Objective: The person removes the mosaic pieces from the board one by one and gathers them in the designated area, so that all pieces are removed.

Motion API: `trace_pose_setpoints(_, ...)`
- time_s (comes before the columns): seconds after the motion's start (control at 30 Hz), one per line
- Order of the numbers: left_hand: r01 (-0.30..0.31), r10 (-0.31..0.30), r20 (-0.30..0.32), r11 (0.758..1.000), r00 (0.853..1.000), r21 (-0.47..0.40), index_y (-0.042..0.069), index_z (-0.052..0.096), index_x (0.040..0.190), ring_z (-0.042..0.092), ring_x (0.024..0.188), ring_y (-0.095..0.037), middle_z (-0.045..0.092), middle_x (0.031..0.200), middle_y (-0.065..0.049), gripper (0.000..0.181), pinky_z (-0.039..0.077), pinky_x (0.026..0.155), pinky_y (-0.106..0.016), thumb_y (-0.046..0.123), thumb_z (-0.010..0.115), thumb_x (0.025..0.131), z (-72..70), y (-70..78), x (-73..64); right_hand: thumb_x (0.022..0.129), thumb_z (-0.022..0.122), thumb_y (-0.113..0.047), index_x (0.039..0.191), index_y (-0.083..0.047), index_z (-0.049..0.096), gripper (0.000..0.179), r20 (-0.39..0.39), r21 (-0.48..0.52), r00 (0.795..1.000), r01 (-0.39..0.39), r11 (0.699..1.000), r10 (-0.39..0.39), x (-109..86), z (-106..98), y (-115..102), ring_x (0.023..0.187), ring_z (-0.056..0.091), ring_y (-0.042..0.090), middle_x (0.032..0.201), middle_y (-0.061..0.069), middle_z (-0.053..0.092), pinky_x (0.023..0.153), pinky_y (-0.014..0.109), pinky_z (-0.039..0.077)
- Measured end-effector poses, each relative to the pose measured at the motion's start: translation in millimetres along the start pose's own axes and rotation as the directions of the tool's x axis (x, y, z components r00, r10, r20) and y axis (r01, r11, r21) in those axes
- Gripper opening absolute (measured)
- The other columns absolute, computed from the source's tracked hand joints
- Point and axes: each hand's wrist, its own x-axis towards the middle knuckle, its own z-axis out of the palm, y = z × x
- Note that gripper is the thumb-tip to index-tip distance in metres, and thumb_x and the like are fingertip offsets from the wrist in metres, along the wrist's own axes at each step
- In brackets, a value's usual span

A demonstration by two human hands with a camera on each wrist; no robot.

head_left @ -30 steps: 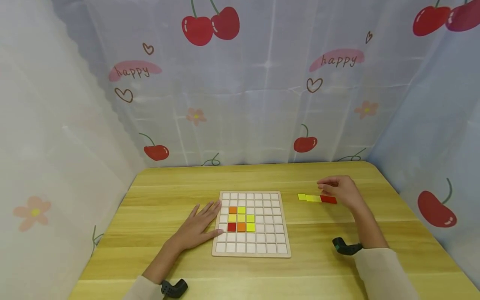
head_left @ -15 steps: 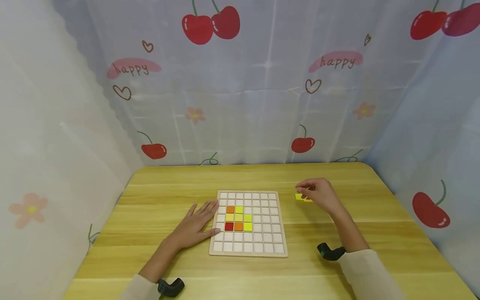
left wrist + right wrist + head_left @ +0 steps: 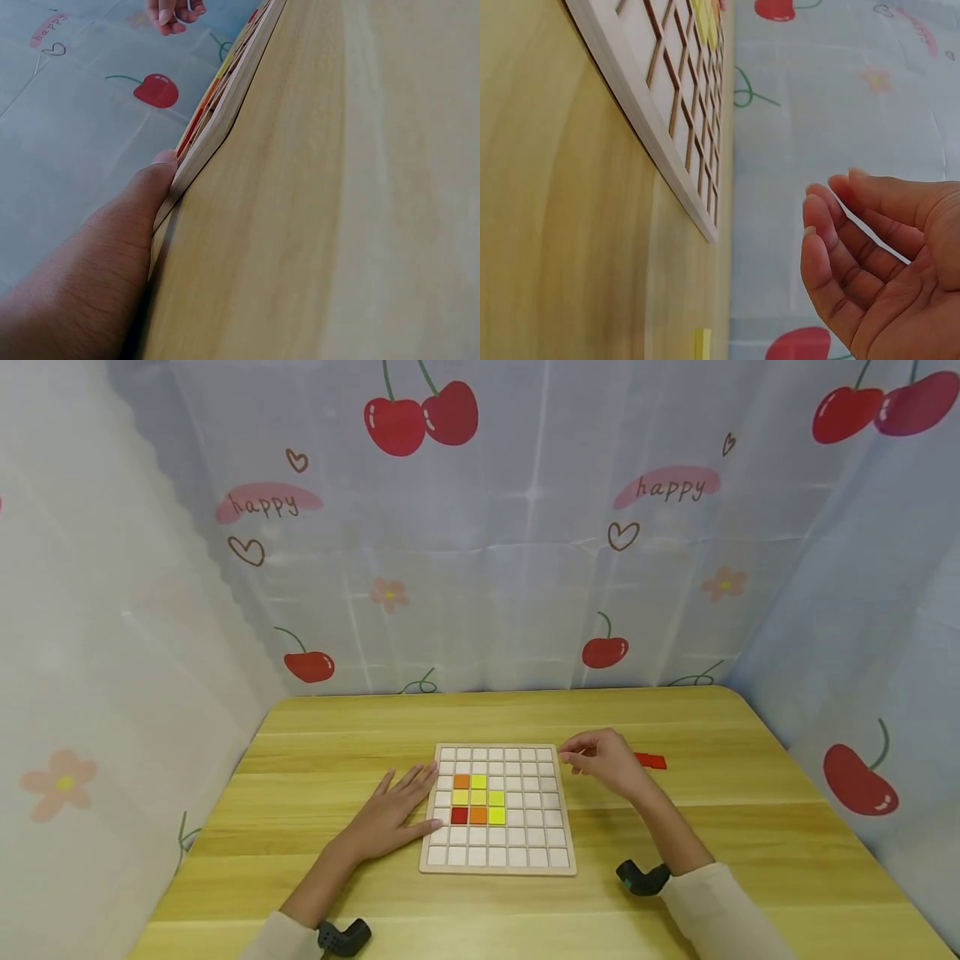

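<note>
A light wooden board (image 3: pixel 537 837) with a grid of square recesses lies mid-table. Several coloured tiles sit in its left half: red (image 3: pixel 459 816), orange (image 3: pixel 477 816) and yellow (image 3: pixel 496 816). Against the board's left edge rests my left hand (image 3: pixel 390 817), flat with fingers spread; the thumb overlaps the rim. My right hand (image 3: pixel 603 762) hovers just beyond the board's upper right corner. In the right wrist view, its thumb and fingertips are bent close together; I cannot tell whether a small tile is pinched there.
Red tiles (image 3: pixel 651 761) lie on the table right of my right hand, which hides the rest of that row. A yellow tile (image 3: pixel 703 345) shows low in the right wrist view. A cherry-patterned curtain (image 3: pixel 495 602) hangs behind the table's far edge.
My right hand has moved left from over the row of loose tiles towards the board's upper right corner. My left hand has stayed at the board's edge, and the tiles on the board are the same.
</note>
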Motion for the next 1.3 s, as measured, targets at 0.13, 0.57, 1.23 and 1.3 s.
trace_pose_setpoints(0.13,-0.007,0.007,-0.008,1.0,1.0,0.0,0.017,0.017,0.164,0.016,0.155,-0.024,0.016,0.169,0.002,0.089,0.006,0.122,-0.061,0.071,0.042,0.098,-0.5,-0.2,0.3,0.096,0.071,-0.012,0.105,0.003,0.076,0.018,0.031,0.008,0.999,0.014,1.0,-0.014,0.0,11,-3,0.078,0.068,0.039,0.096,0.011,0.074,0.073,0.049,0.06)
trace_pose_setpoints(0.57,-0.01,0.01,0.005,1.0,1.0,0.001,0.015,0.018,0.164,0.017,0.155,-0.026,0.017,0.169,0.0,0.089,0.007,0.121,-0.062,0.07,0.042,0.099,-1.1,3.1,1.4,0.094,0.072,-0.009,0.102,0.001,0.077,0.014,0.15,-0.037,0.988,0.04,0.999,-0.034,4.8,41,-16,0.073,0.066,0.037,0.092,0.017,0.073,0.059,0.026,0.052)
trace_pose_setpoints(1.23,0.003,-0.003,0.008,1.0,1.0,-0.003,0.016,0.016,0.164,0.015,0.155,-0.025,0.015,0.169,0.001,0.089,0.005,0.122,-0.061,0.071,0.041,0.098,-2.3,3.7,-0.3,0.091,0.075,-0.006,0.087,-0.003,0.078,0.005,0.308,-0.18,0.934,0.246,0.952,-0.184,25.7,70,-19,0.07,0.06,0.008,0.083,0.001,0.074,0.062,0.025,0.053)
trace_pose_setpoints(1.3,0.002,-0.002,0.012,1.0,1.0,-0.002,0.016,0.016,0.164,0.015,0.155,-0.025,0.015,0.169,0.001,0.089,0.005,0.122,-0.061,0.071,0.041,0.098,-1.9,3.1,0.1,0.092,0.075,-0.005,0.088,-0.003,0.078,0.005,0.324,-0.185,0.928,0.25,0.95,-0.182,26.1,71,-19,0.073,0.061,0.008,0.084,0.002,0.074,0.064,0.024,0.053)
